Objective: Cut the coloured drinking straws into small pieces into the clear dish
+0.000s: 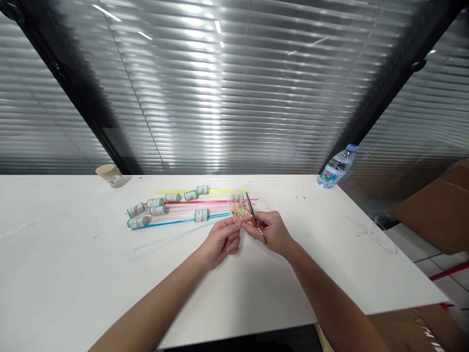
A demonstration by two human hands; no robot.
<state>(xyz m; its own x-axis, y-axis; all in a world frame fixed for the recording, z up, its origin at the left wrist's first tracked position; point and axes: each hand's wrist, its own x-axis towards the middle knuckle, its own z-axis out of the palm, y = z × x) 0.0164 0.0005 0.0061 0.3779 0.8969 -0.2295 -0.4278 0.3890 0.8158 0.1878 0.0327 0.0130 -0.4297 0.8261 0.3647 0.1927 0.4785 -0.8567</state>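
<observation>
Over the middle of the white table [110, 278], my right hand [274, 232] grips a pair of scissors [251, 205] with copper-coloured handles, blades pointing away from me. My left hand [222, 239] is closed in a pinch, its fingertips meeting those of my right hand. What it pinches is too small to make out. Just beyond my hands is a clear round container [266, 195] holding small yellow, green and pink pieces [240, 209]. To its left lie several small patterned rolls [201, 215] among thin coloured sticks [172, 223]. Pale, translucent sticks [176, 238] lie nearest my left hand.
A water bottle [335, 168] stands at the back right corner, and a jar with a wooden lid [111, 176] at the back left. Clear plastic strips [370, 233] lie near the right edge. Cardboard boxes [436, 205] are beyond it; window blinds [220, 98] rise behind.
</observation>
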